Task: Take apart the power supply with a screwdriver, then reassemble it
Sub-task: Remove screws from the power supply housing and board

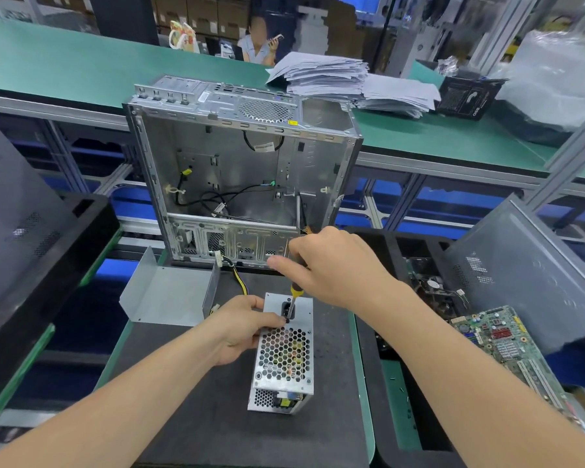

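Note:
A silver power supply (282,359) with a honeycomb grille stands on the dark mat (217,417) in the middle. My left hand (242,327) grips its left side near the top, thumb by the black socket. My right hand (331,265) holds the yellow-and-black screwdriver (295,293) from above. The shaft points down and its tip meets the supply's face beside the socket. A bent grey metal cover (164,297) lies on the mat to the left, with yellow and black wires (237,276) next to it.
An open, stripped computer case (240,170) stands upright just behind the mat. A green motherboard (510,349) and a cooling fan (433,288) lie in the black tray at right. Dark panels lean at far left and right. Paper stacks (338,79) sit on the green bench behind.

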{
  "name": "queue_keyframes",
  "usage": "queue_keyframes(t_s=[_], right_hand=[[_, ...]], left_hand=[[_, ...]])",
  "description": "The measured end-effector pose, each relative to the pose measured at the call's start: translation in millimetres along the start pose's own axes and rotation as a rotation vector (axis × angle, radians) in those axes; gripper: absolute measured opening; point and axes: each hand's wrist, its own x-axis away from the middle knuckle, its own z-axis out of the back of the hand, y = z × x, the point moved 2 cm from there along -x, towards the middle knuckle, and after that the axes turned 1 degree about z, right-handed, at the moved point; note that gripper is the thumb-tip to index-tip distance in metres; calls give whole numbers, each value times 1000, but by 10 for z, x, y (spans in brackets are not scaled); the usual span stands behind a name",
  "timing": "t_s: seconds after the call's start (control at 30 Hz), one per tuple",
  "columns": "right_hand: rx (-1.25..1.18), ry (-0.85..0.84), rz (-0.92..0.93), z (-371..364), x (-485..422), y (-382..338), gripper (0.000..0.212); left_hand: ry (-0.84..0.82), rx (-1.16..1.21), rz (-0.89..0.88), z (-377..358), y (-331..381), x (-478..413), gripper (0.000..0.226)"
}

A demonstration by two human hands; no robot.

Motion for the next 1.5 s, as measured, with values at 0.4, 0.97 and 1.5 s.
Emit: queue_keyframes(t_s=[0.4,0.97,1.5], right_hand=[[-260,-291,322,208,87,31,15],[-196,-145,35,66,36,-58,25],[-11,-136,129,117,28,-34,41]], left_hand=[[26,-33,-5,-12,-14,-26,37],[18,-4,-16,-25,0,-14,20],[11,-30,-1,-12,4,-26,28]])
